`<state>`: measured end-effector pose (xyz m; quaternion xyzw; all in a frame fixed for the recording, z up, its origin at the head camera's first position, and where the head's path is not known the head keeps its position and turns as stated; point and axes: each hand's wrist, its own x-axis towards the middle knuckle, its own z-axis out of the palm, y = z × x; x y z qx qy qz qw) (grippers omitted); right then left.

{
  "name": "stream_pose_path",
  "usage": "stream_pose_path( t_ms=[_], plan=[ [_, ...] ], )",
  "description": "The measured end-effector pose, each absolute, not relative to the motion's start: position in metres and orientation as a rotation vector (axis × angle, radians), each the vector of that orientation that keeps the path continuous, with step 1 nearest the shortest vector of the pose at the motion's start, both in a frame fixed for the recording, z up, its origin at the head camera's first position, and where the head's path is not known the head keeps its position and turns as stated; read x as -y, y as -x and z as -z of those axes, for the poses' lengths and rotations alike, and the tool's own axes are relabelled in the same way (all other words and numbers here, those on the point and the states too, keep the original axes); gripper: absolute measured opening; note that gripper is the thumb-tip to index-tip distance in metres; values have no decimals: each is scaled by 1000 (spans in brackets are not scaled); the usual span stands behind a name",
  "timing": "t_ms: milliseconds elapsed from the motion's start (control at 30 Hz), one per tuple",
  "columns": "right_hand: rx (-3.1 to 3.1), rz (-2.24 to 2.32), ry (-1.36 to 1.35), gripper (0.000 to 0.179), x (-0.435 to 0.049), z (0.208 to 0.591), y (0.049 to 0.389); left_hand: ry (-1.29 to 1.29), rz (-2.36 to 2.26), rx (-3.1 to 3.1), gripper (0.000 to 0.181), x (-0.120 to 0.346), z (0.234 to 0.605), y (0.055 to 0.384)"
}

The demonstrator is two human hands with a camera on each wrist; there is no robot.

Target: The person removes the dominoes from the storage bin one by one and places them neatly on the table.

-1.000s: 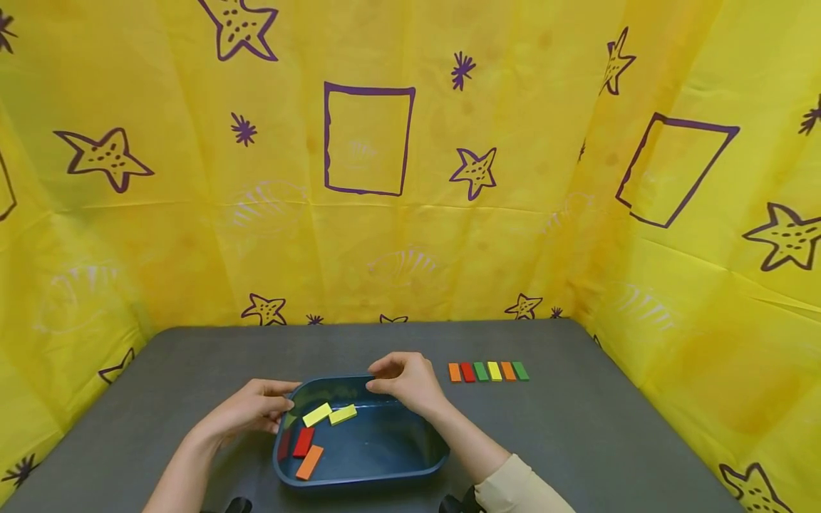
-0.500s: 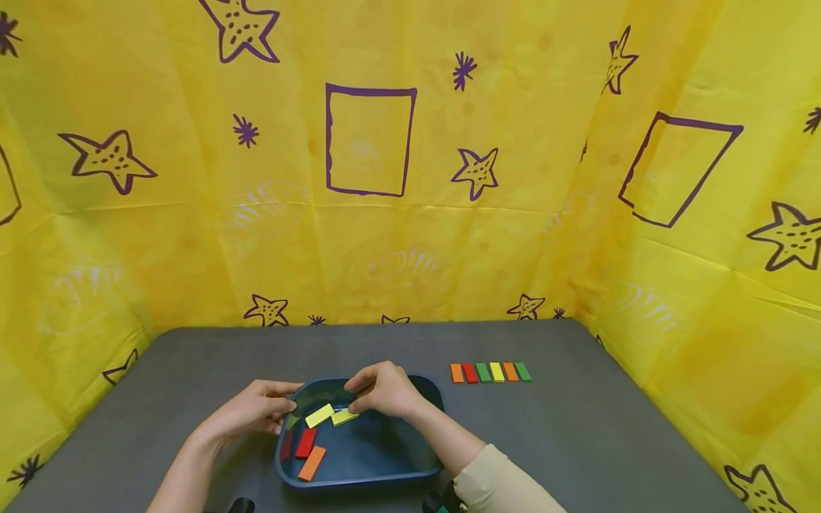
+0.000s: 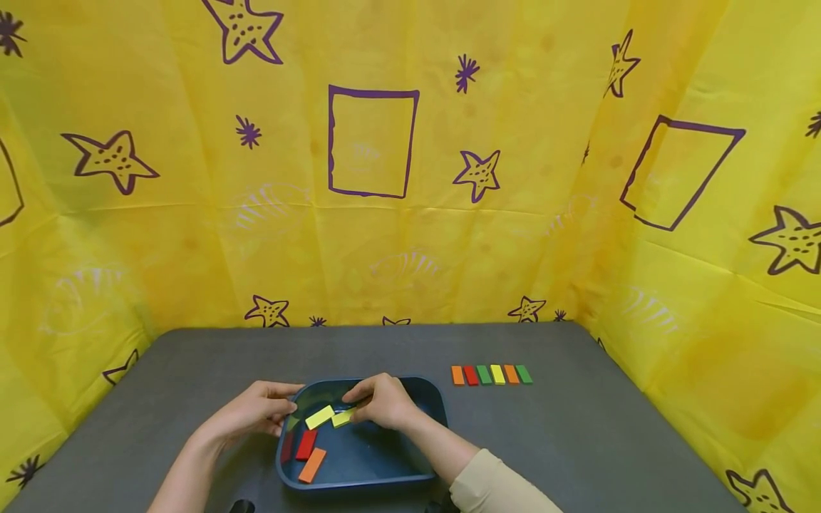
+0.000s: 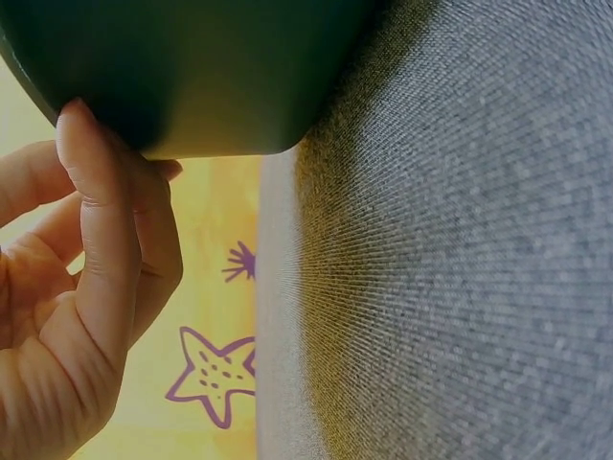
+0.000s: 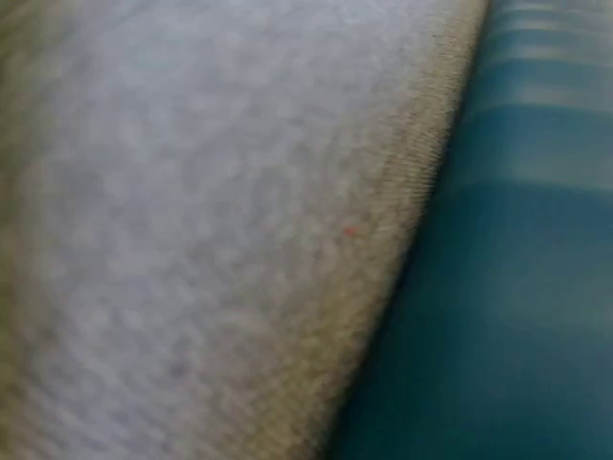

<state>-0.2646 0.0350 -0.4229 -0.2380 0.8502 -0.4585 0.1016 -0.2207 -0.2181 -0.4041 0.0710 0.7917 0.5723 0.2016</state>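
My left hand (image 3: 253,410) grips the left rim of a dark blue plastic tub (image 3: 359,486); in the left wrist view its fingers (image 4: 96,201) meet the tub wall (image 4: 211,86). My right hand (image 3: 385,404) is down inside the tub, fingertips right at a flat yellow block (image 3: 342,418) and covering its right end. I cannot tell whether they pinch it. A second yellow block (image 3: 319,417) lies beside it, a red block (image 3: 306,444) and an orange block (image 3: 312,465) nearer the front left. The right wrist view has no hand in it, just tub wall (image 5: 517,307) and tabletop.
On the dark grey table (image 3: 577,427), right of and behind the tub, several blocks stand in an evenly spaced row, from an orange block (image 3: 457,375) to a green block (image 3: 524,374). A yellow patterned curtain (image 3: 410,235) encloses the table's back and sides.
My right hand has moved left from above the tub's far rim and lowered to the yellow block. The left hand stays at the rim, and the blocks lie as before.
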Motion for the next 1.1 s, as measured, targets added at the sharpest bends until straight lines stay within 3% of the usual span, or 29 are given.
stream_pose_path(
  t_ms=[500,1100],
  plan=[
    [-2577,1197,758,35,-33,431,263,-181,-1587,-2228,58,218,404,216],
    [-2708,1039,834,24,-33,431,263,-218,-1579,-2217,59,218,402,220]
  ],
)
